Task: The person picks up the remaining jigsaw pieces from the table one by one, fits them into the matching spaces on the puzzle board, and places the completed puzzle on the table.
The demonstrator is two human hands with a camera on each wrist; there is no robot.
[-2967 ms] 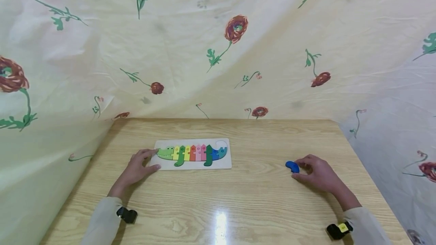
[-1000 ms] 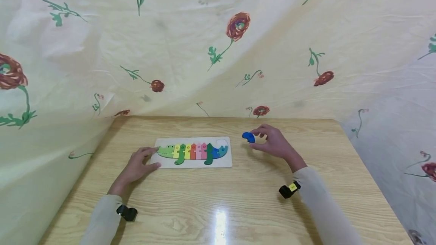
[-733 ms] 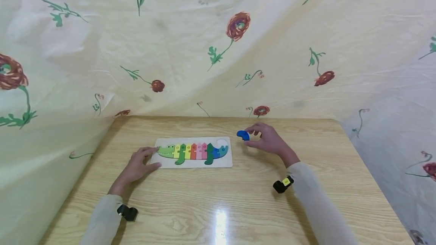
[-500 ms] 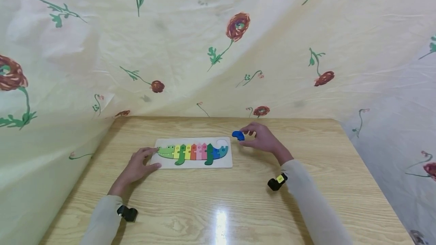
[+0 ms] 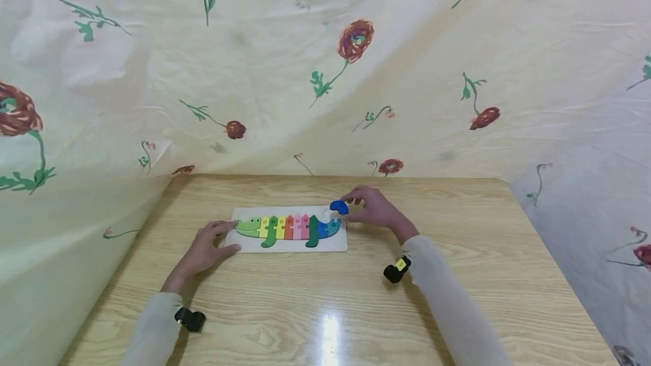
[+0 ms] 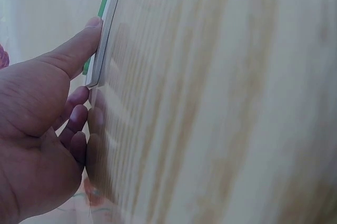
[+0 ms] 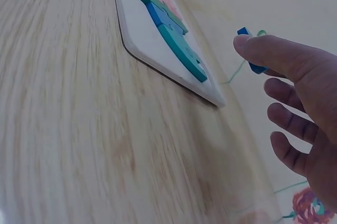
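Note:
A puzzle board with a colourful crocodile lies at the table's middle left. My left hand rests at its left end, thumb and index finger spread, touching the board near the crocodile's green head. In the left wrist view the thumb lies along the board's edge; the other fingertips sit by its corner. My right hand pinches a curved blue puzzle piece between thumb and fingers, held raised over the board's upper right corner. Below the piece, a pale curved recess partly shows beside the teal piece.
The board lies on a light wood-grain table. A flowered cloth hangs behind the table and along its sides. Both sleeved wrists wear small black cameras, one on the left and one on the right.
My right hand has carried the blue puzzle piece leftward from the table's right side to above the board's upper right corner. The left hand and the board have stayed in place.

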